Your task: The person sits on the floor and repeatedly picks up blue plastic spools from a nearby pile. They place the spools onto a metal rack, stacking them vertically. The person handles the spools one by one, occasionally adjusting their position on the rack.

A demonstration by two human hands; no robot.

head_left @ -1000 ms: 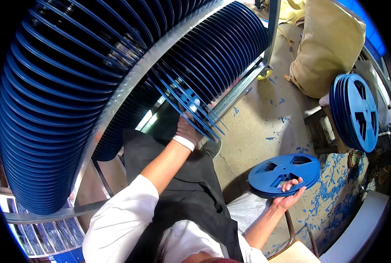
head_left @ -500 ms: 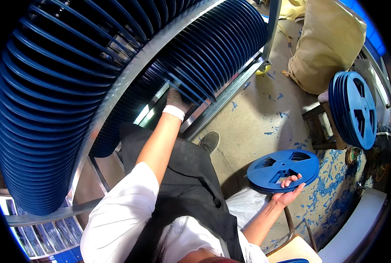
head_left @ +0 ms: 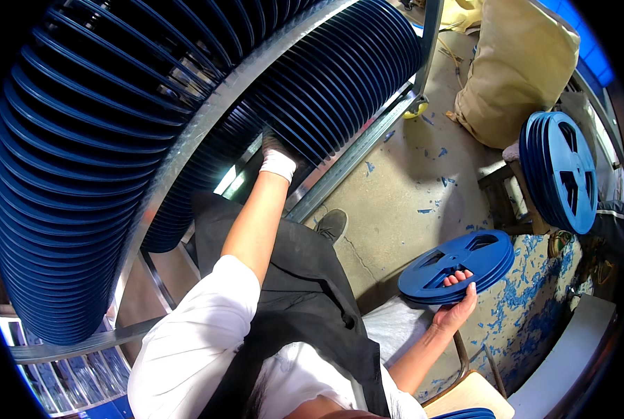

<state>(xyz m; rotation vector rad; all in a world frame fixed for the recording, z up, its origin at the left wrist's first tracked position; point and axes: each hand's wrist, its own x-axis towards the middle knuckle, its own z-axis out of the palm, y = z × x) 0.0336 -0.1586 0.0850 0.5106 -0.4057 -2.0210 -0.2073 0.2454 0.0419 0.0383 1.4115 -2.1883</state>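
My left hand (head_left: 278, 150), in a grey glove with a white cuff, reaches into the lower row of dark blue reels (head_left: 347, 77) on the metal rack. Its fingers are hidden among the reel edges, so their grip does not show. My right hand (head_left: 457, 307) is bare and grips a small stack of blue plastic reels (head_left: 434, 269) beside my right thigh, its fingers through a cut-out of the top reel and its thumb on the rim.
A larger row of reels (head_left: 81, 188) curves along the left on the rack's metal frame (head_left: 151, 188). More reels (head_left: 570, 174) lean on a wooden stool (head_left: 497, 188) at right, near a tan cloth-covered object (head_left: 525, 70). Blue flakes litter the concrete floor (head_left: 403, 188). A wooden seat (head_left: 469, 398) is beside me.
The reel edge that stood out beside my left hand now lines up with the row. My left hand has shifted slightly up and left. The stack in my right hand has tilted more.
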